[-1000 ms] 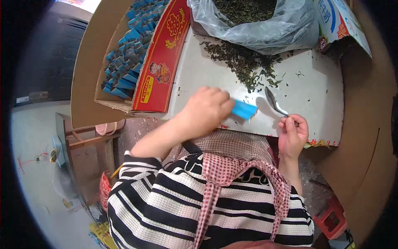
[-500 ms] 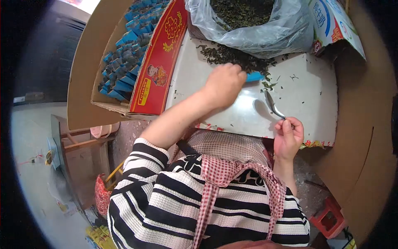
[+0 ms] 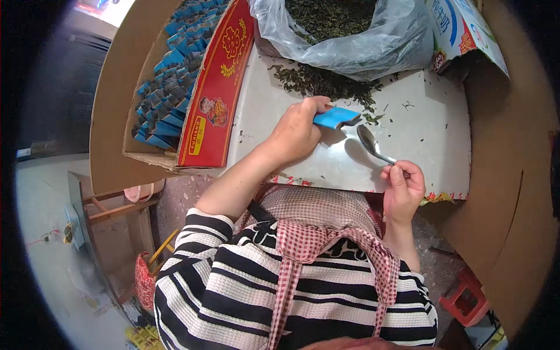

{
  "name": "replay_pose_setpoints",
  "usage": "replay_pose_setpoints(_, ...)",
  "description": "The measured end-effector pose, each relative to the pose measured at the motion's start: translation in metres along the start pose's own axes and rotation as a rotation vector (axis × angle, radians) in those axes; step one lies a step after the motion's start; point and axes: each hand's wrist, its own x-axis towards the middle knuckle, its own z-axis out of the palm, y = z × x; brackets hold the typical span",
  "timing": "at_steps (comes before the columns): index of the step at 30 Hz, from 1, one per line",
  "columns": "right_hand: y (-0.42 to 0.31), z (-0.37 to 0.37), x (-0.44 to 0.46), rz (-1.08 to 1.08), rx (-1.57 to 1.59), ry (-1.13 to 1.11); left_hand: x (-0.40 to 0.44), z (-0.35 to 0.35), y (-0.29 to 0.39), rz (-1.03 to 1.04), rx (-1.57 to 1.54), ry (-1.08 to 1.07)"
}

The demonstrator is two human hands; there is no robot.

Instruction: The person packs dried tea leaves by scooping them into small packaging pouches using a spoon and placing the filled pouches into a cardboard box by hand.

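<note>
My left hand (image 3: pixel 298 129) pinches a small blue packet (image 3: pixel 337 117) by one end; its other end points right, over the white board (image 3: pixel 420 146). In my right hand (image 3: pixel 403 188) is the handle of a metal spoon (image 3: pixel 368 141), whose bowl hangs just right of the packet's end and looks empty. Loose dark tea-like leaves (image 3: pixel 321 81) lie in a heap beyond the packet. Behind the heap stands an open clear plastic bag (image 3: pixel 373 55) full of the same leaves.
At the left, a cardboard box with a red side panel (image 3: pixel 213 99) holds many blue packets (image 3: pixel 169 87) in rows. A white and blue carton (image 3: pixel 466 32) stands at the back right. Brown cardboard (image 3: pixel 496 146) borders the right side. A red stool (image 3: pixel 465 297) is on the floor.
My left hand went with the packet toward the leaf heap, then drew back a little to the left. The spoon in my right hand shifted slightly left in view.
</note>
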Motion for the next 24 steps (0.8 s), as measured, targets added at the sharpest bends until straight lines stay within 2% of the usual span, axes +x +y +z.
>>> replay_pose_setpoints(2, -0.003, 0.002, -0.001, -0.033, -0.116, -0.045, 0.002, -0.002, 0.005, -0.005, -0.027, 0.014)
replay_pose_setpoints(10, -0.006, 0.012, -0.005, -0.047, -0.189, -0.048, 0.003, 0.002, 0.006, 0.039, -0.025, -0.154)
replay_pose_setpoints(14, -0.018, 0.009, -0.004, -0.110, -0.263, 0.009, 0.000, -0.004, 0.005, 0.026, -0.002, -0.063)
replay_pose_setpoints(16, -0.028, 0.010, -0.003, -0.169, -0.278, 0.013, -0.003, -0.007, 0.001, 0.036, 0.157, -0.056)
replay_pose_setpoints(19, -0.040, 0.017, -0.003, -0.241, -0.285, 0.026, -0.006, -0.008, 0.003, 0.039, 0.218, -0.041)
replay_pose_setpoints(21, -0.045, 0.019, -0.003, -0.319, -0.498, -0.063, -0.008, -0.007, 0.002, 0.050, 0.231, -0.025)
replay_pose_setpoints(22, -0.049, 0.021, 0.000, -0.320, -0.501, -0.064, -0.008, -0.006, 0.002, 0.060, 0.248, -0.008)
replay_pose_setpoints(24, -0.057, 0.027, 0.008, -0.574, -0.905, -0.271, -0.008, -0.008, 0.004, 0.063, 0.262, -0.013)
